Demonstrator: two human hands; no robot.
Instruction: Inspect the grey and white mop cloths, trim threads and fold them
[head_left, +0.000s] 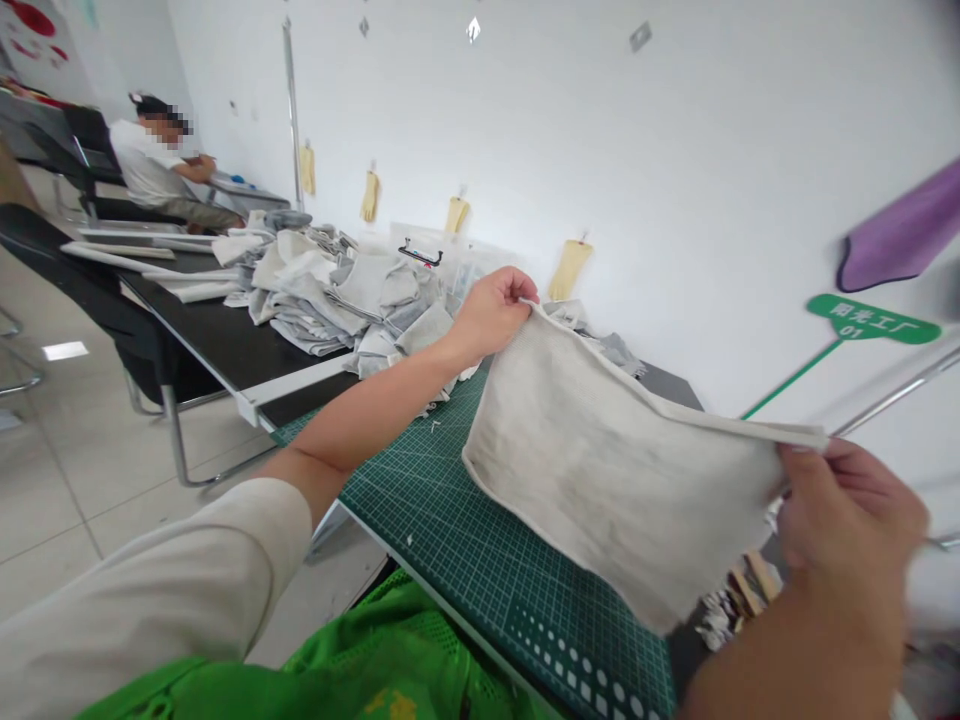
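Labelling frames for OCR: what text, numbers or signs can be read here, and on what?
"阳光工厂" over "01": green sign at right, slightly blurred.
Yellow print on green vest: cut off, unreadable.
Cutting mat markings: too small to read.
Red poster, top left: blurred.
Held cloth: blank.

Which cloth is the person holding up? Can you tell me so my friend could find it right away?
Find the big green cutting mat. Above it hangs a pale cloth, its top edge pinched by the left hand and the right hand. Unlike the crumpled grey cloths heaped farther along, it is spread flat and held up.
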